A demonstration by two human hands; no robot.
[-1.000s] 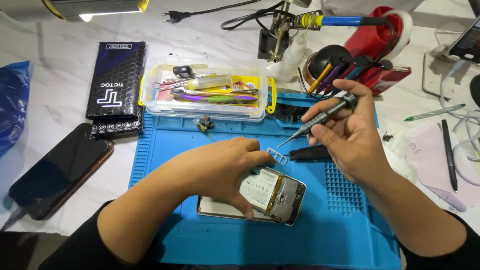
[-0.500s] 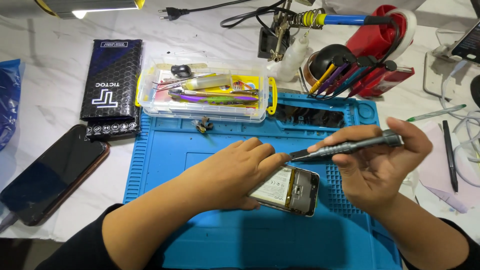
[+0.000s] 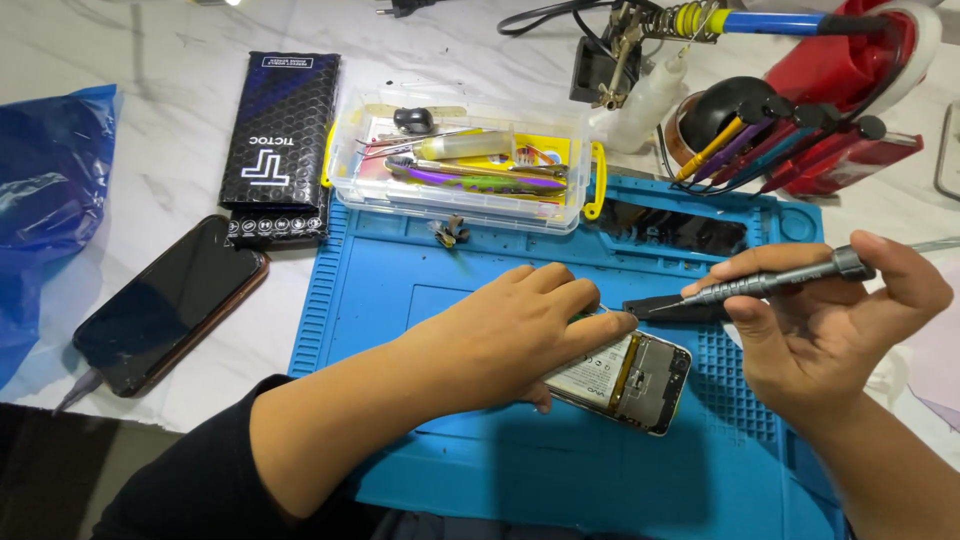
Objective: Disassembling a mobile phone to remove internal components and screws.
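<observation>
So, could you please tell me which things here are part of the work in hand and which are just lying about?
In use:
left hand pressing the opened phone
right hand holding the grey precision screwdriver
blue repair mat

Lying about:
dark phone
black box
clear parts box
soldering iron
blue bag

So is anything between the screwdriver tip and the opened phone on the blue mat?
Nothing visible blocks it. The screwdriver in the right hand points at the left hand's fingertips, which press the phone's top edge; only bare mat and a dark flat piece lie beneath.
</observation>
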